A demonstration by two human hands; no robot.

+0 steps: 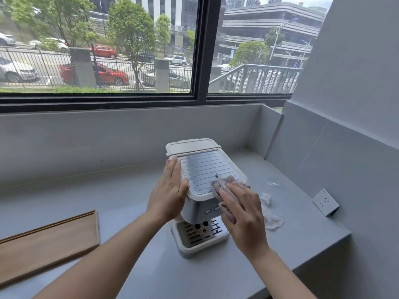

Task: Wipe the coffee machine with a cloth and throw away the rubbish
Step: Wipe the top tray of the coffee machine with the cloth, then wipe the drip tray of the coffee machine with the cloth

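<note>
Coffee machine: stands on the grey table, near its right end.
Left hand: grip open, palm flat on the machine's left side.
Right hand: grip open, straight fingers press the cloth on the top's front corner.

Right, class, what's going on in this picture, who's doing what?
A person is wiping a coffee machine on a grey counter by the window. The right hand presses a cloth onto the front right corner of the machine's ribbed top. The left hand lies flat against the top's left edge, apparently steadying it. Crumpled white paper lies on the counter right of the machine, not yet thrown away. A wooden tray sits to the left.
</note>
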